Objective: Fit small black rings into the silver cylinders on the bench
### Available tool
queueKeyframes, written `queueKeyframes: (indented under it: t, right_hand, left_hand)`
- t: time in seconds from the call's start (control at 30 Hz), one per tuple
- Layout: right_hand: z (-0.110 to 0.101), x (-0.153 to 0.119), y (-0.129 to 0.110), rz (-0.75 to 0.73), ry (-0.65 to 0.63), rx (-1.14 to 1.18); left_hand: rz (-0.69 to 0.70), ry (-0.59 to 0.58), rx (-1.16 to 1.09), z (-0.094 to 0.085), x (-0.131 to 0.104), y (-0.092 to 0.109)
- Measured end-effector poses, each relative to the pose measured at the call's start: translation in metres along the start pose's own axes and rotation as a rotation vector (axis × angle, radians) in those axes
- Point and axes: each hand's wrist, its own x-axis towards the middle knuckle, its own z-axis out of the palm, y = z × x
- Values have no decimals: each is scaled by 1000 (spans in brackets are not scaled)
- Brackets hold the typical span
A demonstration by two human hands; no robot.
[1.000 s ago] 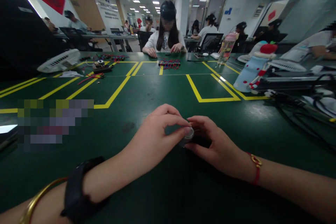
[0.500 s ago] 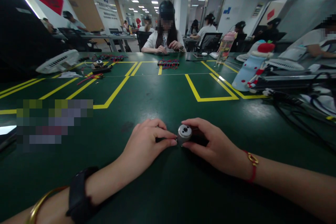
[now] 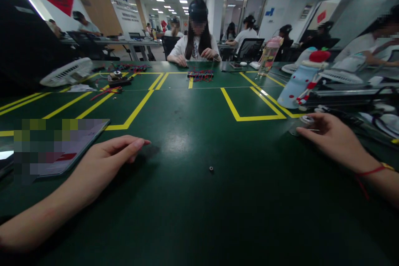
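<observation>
My right hand [image 3: 330,135] is out at the right, its thumb and fingers closed around a small silver cylindrical motor [image 3: 304,122]. The motor is slightly blurred and held close to the table top. At the left, my left hand [image 3: 116,151] hovers beside the tablet-like flat device [image 3: 84,149], thumb laid against the curled fingers; nothing shows between them. A tiny dark ring-shaped part [image 3: 211,168] with a light centre lies alone on the green table [image 3: 187,216], between my two hands and apart from both.
A blue snowman-shaped bottle [image 3: 297,81], a pink-lidded bottle [image 3: 269,56] and black cables [image 3: 352,122] stand or lie at the right. Wired parts [image 3: 200,75] sit near a co-worker [image 3: 195,45] opposite. A white fan [image 3: 67,72] lies at the far left.
My hands have moved apart from the middle. The right carried the motor to the right and away from me; the left drew back leftward. The tiny ring-shaped part now shows where the motor was.
</observation>
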Motion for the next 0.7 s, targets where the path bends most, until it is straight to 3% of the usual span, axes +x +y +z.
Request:
queueKeyframes:
  t: [0.1,0.17,0.2,0.3,0.4,0.47,0.57,0.7]
  right_hand:
    - [3,-7,-15,-186,199,-107]
    - [10,-22,-47,-410,203,-127]
    - [16,-32,-66,-508,117,-90]
    - [38,-62,-126,-606,-420,109]
    - [59,-79,-165,-652,-582,192]
    - [64,-78,-172,-670,-565,203]
    - [51,-63,-155,-634,-438,206]
    - [13,-29,-103,-555,-14,9]
  left_hand:
    - [28,35,7,5,3,-3]
    - [26,2,18,7,3,0]
    - [27,-27,17,7,2,3]
    - [43,-96,41,6,1,10]
    - [81,-113,85,6,0,12]
    - [93,-127,86,5,0,11]
    - [102,-140,73,5,0,11]
    - [121,-136,78,6,0,12]
